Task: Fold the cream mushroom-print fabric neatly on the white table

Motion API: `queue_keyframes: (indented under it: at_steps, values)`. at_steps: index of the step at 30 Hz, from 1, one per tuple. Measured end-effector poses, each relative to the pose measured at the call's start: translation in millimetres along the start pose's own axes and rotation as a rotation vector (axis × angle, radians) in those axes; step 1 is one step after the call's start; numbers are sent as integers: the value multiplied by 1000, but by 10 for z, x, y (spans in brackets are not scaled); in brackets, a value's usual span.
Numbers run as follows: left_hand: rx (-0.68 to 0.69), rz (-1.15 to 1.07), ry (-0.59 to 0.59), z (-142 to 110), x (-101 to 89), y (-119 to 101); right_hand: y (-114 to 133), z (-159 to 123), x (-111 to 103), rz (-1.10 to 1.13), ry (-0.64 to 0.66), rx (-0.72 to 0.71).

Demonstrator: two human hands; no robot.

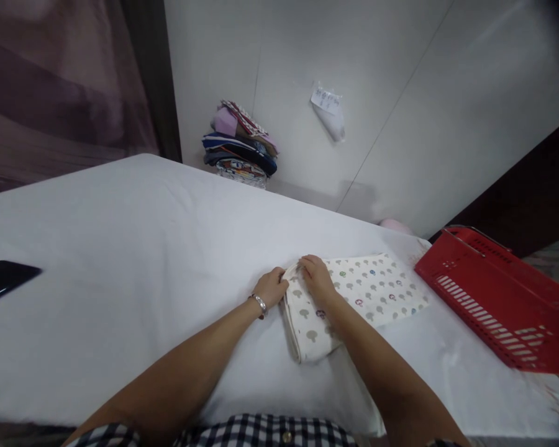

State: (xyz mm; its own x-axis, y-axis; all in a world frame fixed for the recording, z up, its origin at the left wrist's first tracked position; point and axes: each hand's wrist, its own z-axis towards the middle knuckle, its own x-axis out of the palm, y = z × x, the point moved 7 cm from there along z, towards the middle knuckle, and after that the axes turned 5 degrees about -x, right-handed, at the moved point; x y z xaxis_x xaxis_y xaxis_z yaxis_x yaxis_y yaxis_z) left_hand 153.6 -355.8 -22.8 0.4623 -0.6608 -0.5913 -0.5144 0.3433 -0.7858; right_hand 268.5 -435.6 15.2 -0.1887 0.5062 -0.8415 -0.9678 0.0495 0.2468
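A white cloth with grey mushroom prints and a few coloured ones (pixel 377 285) lies folded in layers on the white-covered table. My left hand (pixel 271 287), with a silver bracelet at the wrist, pinches the cloth's far left corner. Close beside it, my right hand (pixel 315 276) bends its fingers over the far edge and grips the fabric. The folded left end bulges slightly toward me, while the rest stretches flat to the right. A plain pale layer hangs out below it, near my right forearm.
A red plastic basket (pixel 489 298) stands at the table's right end. Beyond the far edge is a stack of folded clothes (pixel 242 146). At the left lies a black flat device (pixel 7 279). A plastic bag with a paper label (pixel 328 112) is on the pale surface beyond.
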Motion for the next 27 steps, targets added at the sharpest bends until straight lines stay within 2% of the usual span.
queue_keyframes:
  at_steps: [9,15,27]
  values:
    - [8,-12,11,20,9,6,-39,107,68,-59,24,-63]
    - [12,-15,14,26,5,11,-3,65,51,-45,-32,-124]
    - [-48,-154,92,28,74,76,-41,23,87,40,-41,-127]
